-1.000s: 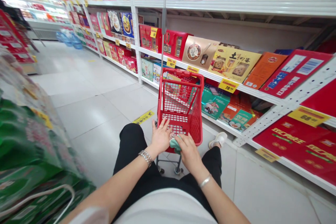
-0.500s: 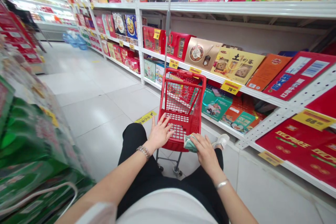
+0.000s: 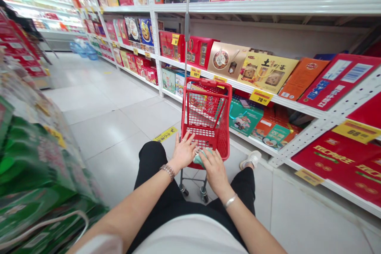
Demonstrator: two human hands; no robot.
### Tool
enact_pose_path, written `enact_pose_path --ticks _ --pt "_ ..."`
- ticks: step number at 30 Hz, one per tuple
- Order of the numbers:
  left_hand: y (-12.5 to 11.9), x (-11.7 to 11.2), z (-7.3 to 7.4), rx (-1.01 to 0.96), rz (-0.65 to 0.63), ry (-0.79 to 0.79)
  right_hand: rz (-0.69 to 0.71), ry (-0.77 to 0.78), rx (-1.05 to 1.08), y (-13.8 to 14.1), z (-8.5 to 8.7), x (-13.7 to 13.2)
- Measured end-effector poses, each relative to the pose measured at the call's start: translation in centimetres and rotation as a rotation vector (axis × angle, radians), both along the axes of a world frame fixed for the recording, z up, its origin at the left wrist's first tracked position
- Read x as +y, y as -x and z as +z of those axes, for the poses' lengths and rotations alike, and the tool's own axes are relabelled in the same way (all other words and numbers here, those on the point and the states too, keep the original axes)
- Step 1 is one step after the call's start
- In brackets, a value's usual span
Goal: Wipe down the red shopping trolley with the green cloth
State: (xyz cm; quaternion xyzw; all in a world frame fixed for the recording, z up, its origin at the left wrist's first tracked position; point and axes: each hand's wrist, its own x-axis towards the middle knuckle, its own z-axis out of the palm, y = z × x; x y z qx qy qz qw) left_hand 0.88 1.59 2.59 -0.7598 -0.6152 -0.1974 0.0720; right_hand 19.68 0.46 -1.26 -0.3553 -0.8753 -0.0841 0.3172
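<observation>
Left hand (image 3: 184,151) lying open on near edge of red cart (image 3: 208,85); right hand (image 3: 214,172) clasping green cloth (image 3: 201,156); white shelving (image 3: 285,103) just right, wide tiled aisle floor (image 3: 110,135) left.

Left forearm (image 3: 131,202) and right forearm (image 3: 250,222) angle inward from the near edge. Left hand (image 3: 184,151) lies palm down, splayed; right hand (image 3: 214,172), just beside it and nearer, curves downward, fingers (image 3: 208,160) loosely curled.

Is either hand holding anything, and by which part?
Right hand presses a crumpled green cloth against the red cart's near rim; left hand rests open there, holding nothing.
</observation>
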Motion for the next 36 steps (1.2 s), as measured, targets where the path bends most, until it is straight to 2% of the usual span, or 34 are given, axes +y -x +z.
enact_pose_path --ticks 5,10,13,16,21,24,28,33,36 --pt "-0.6 -0.6 0.2 -0.001 0.005 -0.001 -0.026 0.002 0.032 -3.5 0.0 0.1" --pt "-1.8 -1.0 -0.3 -0.01 -0.005 -0.016 -0.069 -0.008 0.085 -6.6 -0.5 0.4" --pt "-2.6 -1.3 -0.5 -0.027 -0.007 -0.028 -0.103 -0.001 0.134 -6.8 -0.8 0.3" --pt "-3.3 -1.7 -0.7 -0.041 -0.002 -0.04 -0.133 0.012 0.184 -5.8 -0.9 -0.2" --pt "-3.2 -2.6 -0.6 -0.052 0.004 -0.027 -0.063 0.037 0.162 -3.4 -0.9 -1.9" --pt "-2.8 -3.1 -0.5 -0.046 0.008 -0.011 -0.02 0.031 0.139 -2.9 -0.6 -2.4" --pt "-2.5 -3.4 -0.4 -0.046 0.005 -0.016 -0.002 0.034 0.088 -4.3 0.0 -1.9" --pt "-2.6 -2.8 -0.6 -0.047 -0.004 -0.04 -0.105 0.013 0.059 -7.5 0.1 -0.7" --pt "-2.8 -2.3 -1.0 -0.049 -0.014 -0.066 -0.119 0.016 0.045 -8.4 -0.2 -0.2"
